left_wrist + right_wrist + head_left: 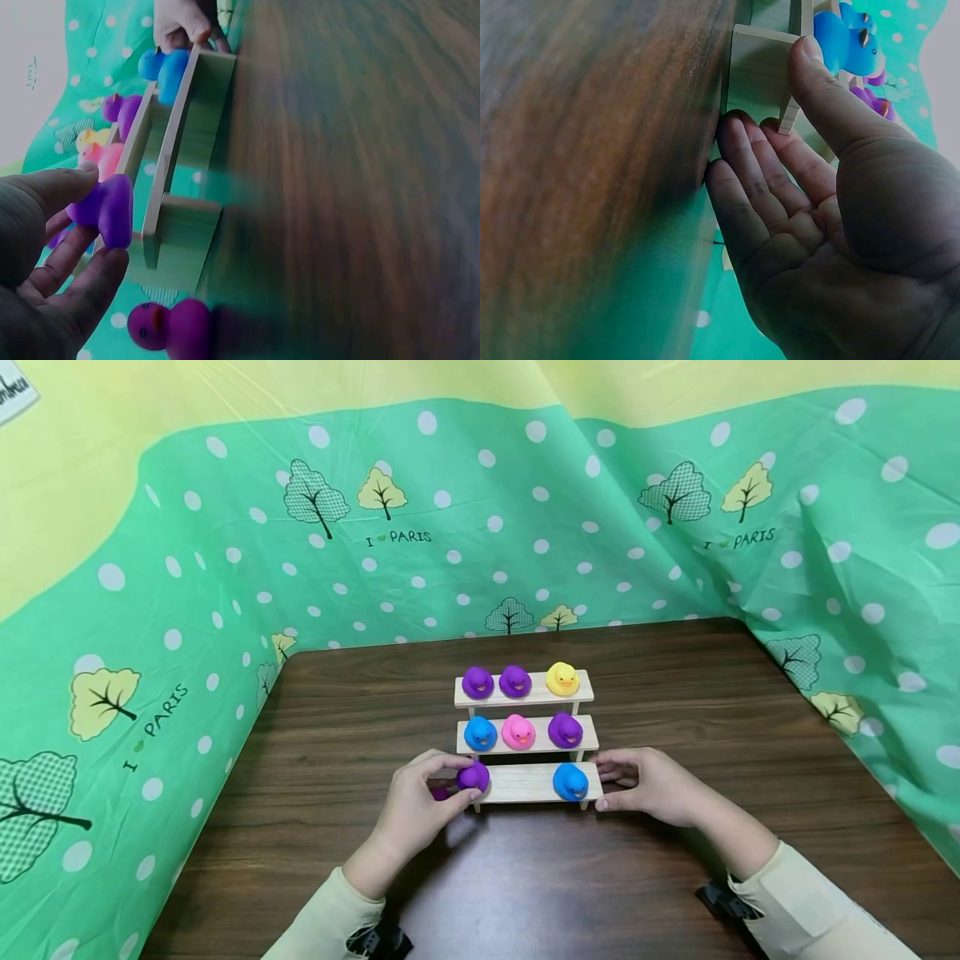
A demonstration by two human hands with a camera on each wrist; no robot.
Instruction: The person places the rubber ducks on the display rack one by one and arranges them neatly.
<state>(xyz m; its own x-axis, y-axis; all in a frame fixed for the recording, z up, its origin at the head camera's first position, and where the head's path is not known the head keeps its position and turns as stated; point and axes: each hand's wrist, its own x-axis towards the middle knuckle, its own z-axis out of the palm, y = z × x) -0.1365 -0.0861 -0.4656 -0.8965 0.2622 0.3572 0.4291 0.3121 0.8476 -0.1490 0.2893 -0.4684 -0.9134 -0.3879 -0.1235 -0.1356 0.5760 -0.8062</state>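
My left hand (422, 799) pinches a purple toy duck (112, 210) between thumb and fingers, just above the left end of the lowest step of a three-step wooden rack (521, 783). A blue duck (571, 782) sits at that step's right end. Beside it, my right hand (651, 787) rests at the rack's right edge, thumb and index finger touching the wood, with its other fingers extended in the right wrist view. Another purple duck (180, 328) stands on the table left of the rack, partly hidden by my left hand in the head view.
On the middle step are blue (480, 734), pink (518, 732) and purple (565, 730) ducks. Two purple ducks (477, 682) and a yellow duck (562, 678) sit on the top step. Green dotted cloth (480, 543) borders the dark wooden table (337, 710).
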